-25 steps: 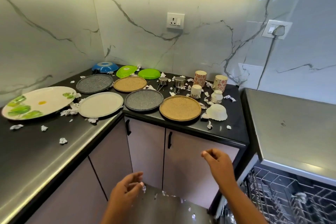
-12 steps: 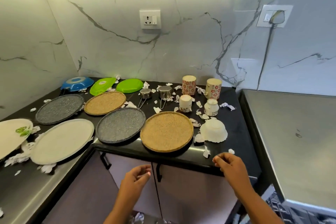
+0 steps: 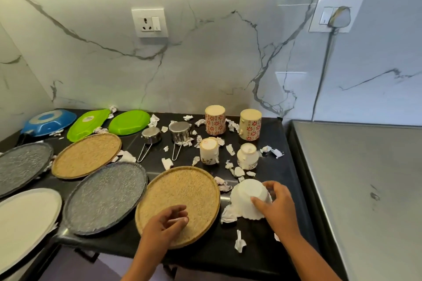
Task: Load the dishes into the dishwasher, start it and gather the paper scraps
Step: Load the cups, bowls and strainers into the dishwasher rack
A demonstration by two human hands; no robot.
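Observation:
My right hand (image 3: 277, 206) grips the upturned white bowl (image 3: 246, 194) near the front right of the black counter (image 3: 262, 260), thumb on its near side and fingers over the far side. My left hand (image 3: 163, 224) hangs over the near edge of the front tan plate (image 3: 182, 189), fingers loosely curled and holding nothing. Torn paper scraps (image 3: 239, 243) lie scattered around the bowl and among the cups.
Left of the tan plate lie a grey plate (image 3: 105, 196), a second tan plate (image 3: 86, 155), another grey plate (image 3: 20, 164) and a white plate (image 3: 22, 219). Behind stand a blue bowl (image 3: 49, 121), two green plates (image 3: 129, 121), steel cups (image 3: 180, 131) and several patterned cups (image 3: 215, 120). A steel top (image 3: 354, 178) adjoins on the right.
Both hands rose from below the counter edge onto it. My right hand took hold of the white bowl and my left hand came over the front tan plate. The view moved closer.

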